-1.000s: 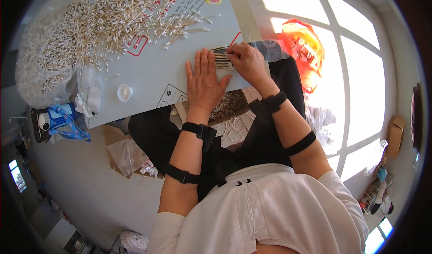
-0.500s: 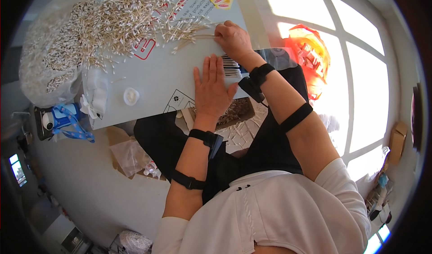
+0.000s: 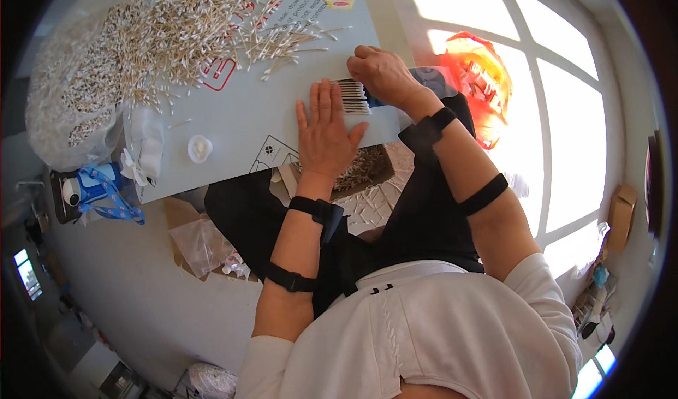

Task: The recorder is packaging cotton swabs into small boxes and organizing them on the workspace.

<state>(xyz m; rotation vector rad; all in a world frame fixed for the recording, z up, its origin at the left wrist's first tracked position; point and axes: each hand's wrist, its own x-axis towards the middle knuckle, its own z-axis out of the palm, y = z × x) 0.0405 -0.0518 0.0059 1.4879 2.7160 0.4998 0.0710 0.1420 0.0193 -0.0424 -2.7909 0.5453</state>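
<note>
A neat row of cotton swabs (image 3: pixel 353 95) lies side by side on the pale blue board (image 3: pixel 240 113). My left hand (image 3: pixel 323 134) rests flat on the board, fingers spread, with its fingertips at the row's near edge. Just right of the row, my right hand (image 3: pixel 381 74) is curled with its fingers closed around the row's far end. A large loose heap of cotton swabs (image 3: pixel 176 25) covers the board's far left part.
A clear bag of swabs (image 3: pixel 63 95) sits at the left, beside a small white cap (image 3: pixel 200 147) and a blue lanyard (image 3: pixel 106 187). An orange plastic bag (image 3: pixel 477 81) lies to the right. A box of small parts (image 3: pixel 364 169) sits below the board.
The view has shifted, so the board sits lower and more central. My right hand stayed at the swab row, and my left hand stayed flat beside it.
</note>
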